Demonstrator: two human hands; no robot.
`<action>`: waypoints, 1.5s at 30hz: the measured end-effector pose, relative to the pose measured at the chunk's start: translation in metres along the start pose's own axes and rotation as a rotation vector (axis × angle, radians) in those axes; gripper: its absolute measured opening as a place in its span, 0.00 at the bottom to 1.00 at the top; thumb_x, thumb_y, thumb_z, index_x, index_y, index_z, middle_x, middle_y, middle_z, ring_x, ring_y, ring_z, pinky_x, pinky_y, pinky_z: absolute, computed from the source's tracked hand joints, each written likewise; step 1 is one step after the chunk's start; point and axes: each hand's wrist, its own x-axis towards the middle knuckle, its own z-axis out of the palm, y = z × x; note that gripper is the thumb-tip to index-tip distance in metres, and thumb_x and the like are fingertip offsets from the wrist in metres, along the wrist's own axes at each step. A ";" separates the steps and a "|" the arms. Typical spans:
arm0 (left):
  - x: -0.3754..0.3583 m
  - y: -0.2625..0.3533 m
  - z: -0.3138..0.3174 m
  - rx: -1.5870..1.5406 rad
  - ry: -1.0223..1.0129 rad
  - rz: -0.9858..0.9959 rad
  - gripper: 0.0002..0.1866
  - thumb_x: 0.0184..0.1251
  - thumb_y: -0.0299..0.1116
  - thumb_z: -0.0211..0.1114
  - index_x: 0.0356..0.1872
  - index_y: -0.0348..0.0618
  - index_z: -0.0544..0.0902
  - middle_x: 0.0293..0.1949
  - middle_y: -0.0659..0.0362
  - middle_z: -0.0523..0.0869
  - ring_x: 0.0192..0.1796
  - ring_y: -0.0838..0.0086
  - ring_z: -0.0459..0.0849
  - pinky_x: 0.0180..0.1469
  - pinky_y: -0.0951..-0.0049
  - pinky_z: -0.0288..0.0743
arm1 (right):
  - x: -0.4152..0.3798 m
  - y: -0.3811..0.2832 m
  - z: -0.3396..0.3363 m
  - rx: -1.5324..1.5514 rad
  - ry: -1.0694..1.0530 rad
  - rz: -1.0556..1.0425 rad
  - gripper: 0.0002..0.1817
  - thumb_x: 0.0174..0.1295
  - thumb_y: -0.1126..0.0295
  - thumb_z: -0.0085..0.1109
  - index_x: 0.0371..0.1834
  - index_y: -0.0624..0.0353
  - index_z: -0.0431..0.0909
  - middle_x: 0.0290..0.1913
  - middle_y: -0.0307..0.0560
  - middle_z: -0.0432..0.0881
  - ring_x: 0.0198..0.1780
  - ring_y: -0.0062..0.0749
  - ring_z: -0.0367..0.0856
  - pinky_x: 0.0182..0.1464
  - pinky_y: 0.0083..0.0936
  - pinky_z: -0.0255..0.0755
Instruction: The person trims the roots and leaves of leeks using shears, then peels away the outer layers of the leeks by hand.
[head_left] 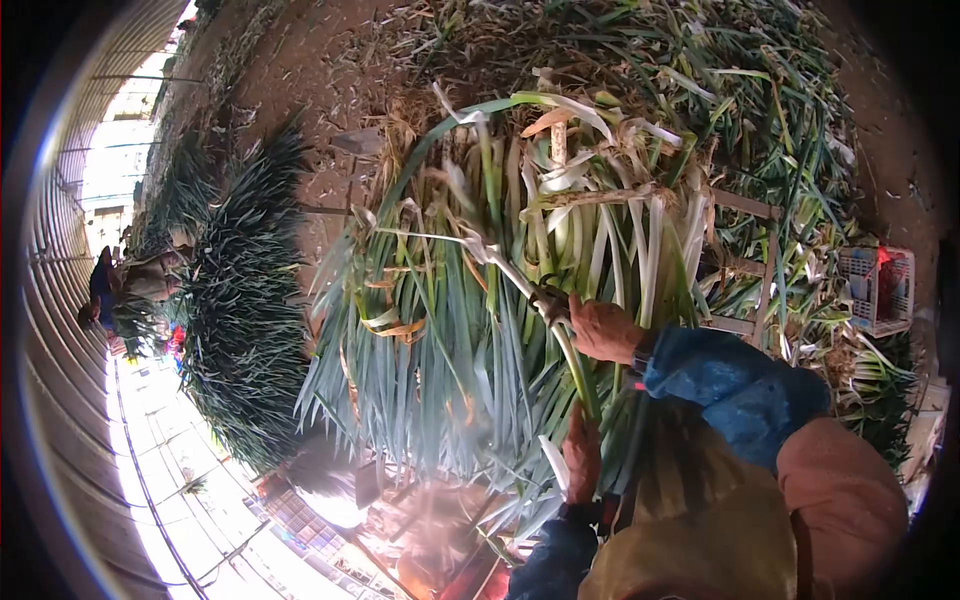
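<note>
A single leek (512,272) runs diagonally over the pile, its pale end toward the upper left. My right hand (602,331) is closed around its middle, with a small dark thing I cannot make out at the fingertips. Lower down, my left hand (581,458) has its fingers wrapped round the green leaves of the same leek. Under and beside both hands lies a broad layer of leeks (450,340), white ends toward the top and green leaves toward the bottom. A yellowish dry leaf (400,329) lies on them.
A second leek heap (245,300) stands at the left, with a person (103,290) beyond it. Loose leaves and trimmings (790,150) cover the upper right. A plastic crate (878,290) sits at the right edge. Wooden frame bars (745,204) show beside the leeks.
</note>
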 end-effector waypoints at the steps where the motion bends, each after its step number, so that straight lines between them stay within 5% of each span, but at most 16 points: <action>1: -0.009 -0.006 0.008 0.030 0.005 0.023 0.26 0.63 0.30 0.56 0.64 0.43 0.66 0.39 0.45 0.82 0.34 0.56 0.82 0.34 0.62 0.73 | -0.009 0.000 -0.004 0.000 -0.004 0.005 0.38 0.53 0.59 0.60 0.56 0.79 0.56 0.25 0.60 0.76 0.24 0.49 0.79 0.23 0.41 0.72; 4: -0.021 -0.012 0.018 0.065 -0.049 -0.036 0.26 0.62 0.28 0.57 0.64 0.44 0.66 0.47 0.43 0.80 0.42 0.46 0.81 0.39 0.59 0.75 | -0.049 -0.005 -0.021 -0.012 -0.039 0.030 0.38 0.53 0.59 0.60 0.57 0.79 0.56 0.25 0.60 0.76 0.24 0.49 0.79 0.23 0.41 0.72; 8: -0.021 -0.025 0.025 0.143 -0.099 -0.004 0.26 0.63 0.27 0.56 0.63 0.43 0.66 0.50 0.43 0.79 0.46 0.47 0.80 0.42 0.58 0.75 | -0.083 -0.009 -0.030 -0.027 -0.112 0.075 0.38 0.53 0.59 0.60 0.57 0.79 0.56 0.25 0.60 0.76 0.24 0.50 0.79 0.24 0.41 0.72; 15: -0.017 -0.024 0.022 0.132 -0.112 -0.044 0.25 0.63 0.25 0.54 0.63 0.41 0.66 0.52 0.43 0.78 0.48 0.49 0.80 0.43 0.58 0.74 | -0.021 0.013 -0.004 0.007 -0.008 0.039 0.38 0.53 0.59 0.60 0.57 0.80 0.55 0.24 0.59 0.76 0.24 0.50 0.79 0.24 0.41 0.72; 19: -0.022 -0.016 0.015 0.132 -0.052 0.103 0.25 0.63 0.23 0.53 0.63 0.42 0.67 0.50 0.42 0.79 0.47 0.50 0.81 0.41 0.60 0.75 | -0.008 0.021 -0.008 -0.004 0.048 0.064 0.38 0.53 0.59 0.60 0.57 0.80 0.55 0.24 0.59 0.76 0.24 0.50 0.79 0.24 0.41 0.72; 24: -0.017 0.002 0.029 0.186 0.004 0.280 0.26 0.62 0.21 0.51 0.63 0.45 0.67 0.45 0.45 0.80 0.44 0.50 0.80 0.40 0.59 0.75 | -0.083 0.023 -0.035 -0.036 0.048 0.162 0.38 0.53 0.60 0.60 0.57 0.80 0.55 0.24 0.59 0.76 0.25 0.50 0.78 0.24 0.41 0.72; 27: 0.006 -0.002 0.037 0.514 -0.197 0.183 0.27 0.61 0.20 0.50 0.64 0.45 0.65 0.42 0.46 0.79 0.42 0.50 0.79 0.38 0.55 0.74 | -0.128 0.025 -0.042 -0.054 0.006 0.260 0.38 0.53 0.60 0.59 0.57 0.80 0.55 0.24 0.59 0.76 0.25 0.50 0.78 0.24 0.41 0.71; 38: 0.004 0.006 0.043 0.666 -0.156 0.270 0.28 0.60 0.23 0.51 0.64 0.48 0.64 0.37 0.48 0.76 0.39 0.51 0.78 0.35 0.52 0.72 | -0.071 0.092 -0.038 -0.009 0.175 0.223 0.38 0.53 0.60 0.59 0.58 0.81 0.55 0.23 0.59 0.76 0.25 0.50 0.78 0.25 0.40 0.71; 42: 0.002 0.020 0.050 0.719 -0.216 0.230 0.28 0.59 0.25 0.56 0.64 0.49 0.65 0.37 0.49 0.75 0.40 0.50 0.77 0.35 0.51 0.71 | -0.115 0.088 -0.049 0.006 0.182 0.251 0.38 0.53 0.60 0.59 0.58 0.82 0.55 0.23 0.58 0.76 0.25 0.50 0.78 0.25 0.40 0.71; 45: 0.013 0.053 0.057 0.866 -0.155 0.381 0.30 0.56 0.31 0.62 0.62 0.47 0.66 0.39 0.48 0.74 0.43 0.48 0.75 0.37 0.52 0.70 | -0.152 0.089 -0.053 0.006 0.158 0.312 0.39 0.53 0.61 0.59 0.58 0.82 0.55 0.23 0.58 0.76 0.25 0.50 0.78 0.25 0.40 0.71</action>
